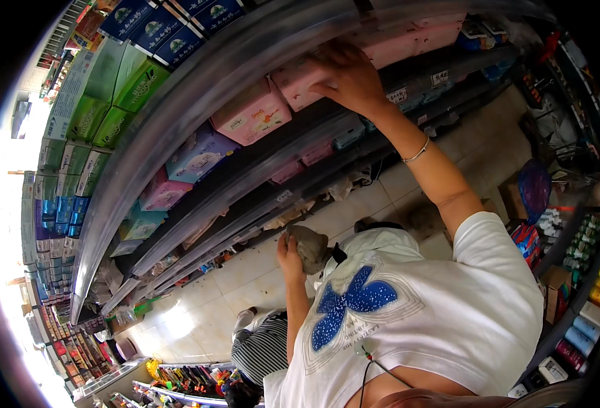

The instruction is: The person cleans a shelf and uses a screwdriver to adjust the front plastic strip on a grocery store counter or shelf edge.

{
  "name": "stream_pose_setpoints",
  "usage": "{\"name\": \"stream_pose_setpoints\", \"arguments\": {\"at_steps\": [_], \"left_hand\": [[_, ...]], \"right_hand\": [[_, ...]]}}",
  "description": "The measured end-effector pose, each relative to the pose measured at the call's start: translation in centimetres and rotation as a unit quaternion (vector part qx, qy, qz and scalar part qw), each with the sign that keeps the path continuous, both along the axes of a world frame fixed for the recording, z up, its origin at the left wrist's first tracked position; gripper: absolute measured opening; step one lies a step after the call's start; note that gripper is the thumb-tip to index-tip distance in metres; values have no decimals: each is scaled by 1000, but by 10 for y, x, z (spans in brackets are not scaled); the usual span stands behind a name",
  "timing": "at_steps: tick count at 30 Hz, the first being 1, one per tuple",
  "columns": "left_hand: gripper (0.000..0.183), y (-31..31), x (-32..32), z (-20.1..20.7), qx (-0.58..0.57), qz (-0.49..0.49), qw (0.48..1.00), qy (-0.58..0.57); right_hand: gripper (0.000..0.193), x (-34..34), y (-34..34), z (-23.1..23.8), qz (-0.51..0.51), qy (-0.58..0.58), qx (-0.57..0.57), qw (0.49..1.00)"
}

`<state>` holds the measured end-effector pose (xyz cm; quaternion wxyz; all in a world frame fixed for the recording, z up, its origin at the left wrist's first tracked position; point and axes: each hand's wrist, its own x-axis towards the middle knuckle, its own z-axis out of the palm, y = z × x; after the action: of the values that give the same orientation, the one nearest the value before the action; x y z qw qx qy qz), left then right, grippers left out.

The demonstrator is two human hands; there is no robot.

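Observation:
My right arm stretches up to the shelf, and my right hand (pixel 351 78) rests against a pink soft-looking pack (pixel 293 85) in the upper row. Its thumb is apart from the fingers and lies over the pack's front; the other fingertips are in shadow and partly hidden. A second pink pack (pixel 255 115) stands just left of it, and more pink packs (pixel 408 41) sit to the right of the hand. Lower down, in front of my body, my left hand (pixel 292 257) is closed on a crumpled grey-brown cloth (pixel 308 249).
Clear plastic shelf edging (pixel 157 98) curves along the shelf front. Blue, pink and teal packs (pixel 201 155) continue leftward. Green boxes (pixel 113 109) are stacked beyond. Another person in striped clothing (pixel 262 347) is low down at left, near the tiled floor (pixel 228 292). Bottles (pixel 578 340) line shelves at right.

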<state>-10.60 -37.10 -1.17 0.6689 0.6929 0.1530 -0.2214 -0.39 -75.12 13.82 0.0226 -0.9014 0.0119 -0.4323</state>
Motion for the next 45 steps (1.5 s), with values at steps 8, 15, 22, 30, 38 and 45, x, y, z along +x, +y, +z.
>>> {"name": "stream_pose_setpoints", "arguments": {"at_steps": [8, 15, 22, 30, 38, 45], "left_hand": [[46, 22, -16, -22, 33, 15, 999, 35], [37, 26, -11, -20, 109, 29, 988, -105], [31, 70, -17, 72, -59, 80, 990, -97], [29, 181, -11, 142, -119, 127, 968, -181], [71, 318, -30, 103, -74, 294, 918, -256], [71, 385, -13, 70, -183, 197, 922, -280]], "right_hand": [[56, 13, 16, 0, 17, 81, 27, 996], [33, -15, 52, -12, 157, -12, 65, 985], [86, -86, 230, -56, 444, 395, 335, 731], [70, -65, 376, -113, 542, 472, 451, 529], [53, -40, 528, -60, 415, 493, 632, 430], [41, 14, 632, -29, 696, 519, 188, 459]]}}
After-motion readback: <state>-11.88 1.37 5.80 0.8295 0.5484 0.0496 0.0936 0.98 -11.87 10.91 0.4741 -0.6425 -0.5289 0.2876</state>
